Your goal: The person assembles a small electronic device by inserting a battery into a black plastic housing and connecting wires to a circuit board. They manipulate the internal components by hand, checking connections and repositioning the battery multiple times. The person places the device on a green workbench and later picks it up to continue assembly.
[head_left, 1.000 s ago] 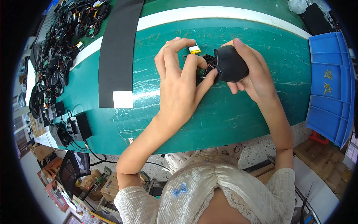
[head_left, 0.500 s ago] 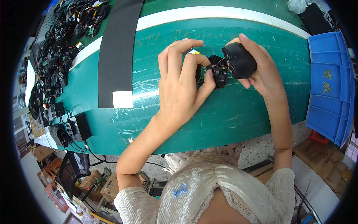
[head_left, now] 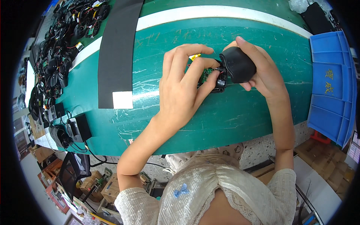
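My left hand (head_left: 176, 84) is closed, pinching a black mouse base (head_left: 220, 86) between thumb and fingertips. A green circuit board (head_left: 204, 76) shows inside the base, and something yellow (head_left: 194, 57) peeks out beyond the fingers. Most of the base lies hidden behind that hand. In my right hand (head_left: 270, 73) is the curved black top shell (head_left: 239, 65) of the mouse, gripped along its right side with the thumb over its far edge. The shell's left edge meets or overlaps the base; whether they are joined I cannot tell.
Black electronic assemblies with cables (head_left: 52, 63) are heaped at far left. A black mat strip (head_left: 117, 56) with a white square (head_left: 123, 100) lies on the green table (head_left: 168, 138). A black box with wires (head_left: 79, 127) sits at the left edge; a blue crate (head_left: 332, 82) stands at right.
The top shell has shifted slightly left, closing the gap to the base. The base has turned a little in my left hand, and the wires between the parts are now hidden.
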Available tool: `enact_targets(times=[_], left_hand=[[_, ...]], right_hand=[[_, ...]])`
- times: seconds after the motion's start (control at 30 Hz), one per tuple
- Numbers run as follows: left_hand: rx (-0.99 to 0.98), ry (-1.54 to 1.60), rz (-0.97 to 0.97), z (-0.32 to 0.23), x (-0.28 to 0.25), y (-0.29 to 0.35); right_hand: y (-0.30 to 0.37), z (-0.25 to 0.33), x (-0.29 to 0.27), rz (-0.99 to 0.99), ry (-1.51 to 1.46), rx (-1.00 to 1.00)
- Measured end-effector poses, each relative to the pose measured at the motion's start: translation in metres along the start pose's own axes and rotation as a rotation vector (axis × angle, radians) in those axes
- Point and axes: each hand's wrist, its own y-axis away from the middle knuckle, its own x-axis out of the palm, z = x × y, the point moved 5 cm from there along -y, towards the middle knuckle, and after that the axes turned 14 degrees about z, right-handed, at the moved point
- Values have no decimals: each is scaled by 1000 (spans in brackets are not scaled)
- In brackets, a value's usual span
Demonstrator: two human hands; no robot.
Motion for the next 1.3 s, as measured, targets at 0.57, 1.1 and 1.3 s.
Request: enact_targets(times=[0.57,1.1,1.3], left_hand=[[-74,163,54,6,-2,-2],[-167,524,30,14,2,-1],[-128,446,56,14,2,1]], right_hand=[[-1,-8,-2,28,-135,9],[-1,-8,0,-105,-281,65],[-1,-8,1,-131,-288,57]])
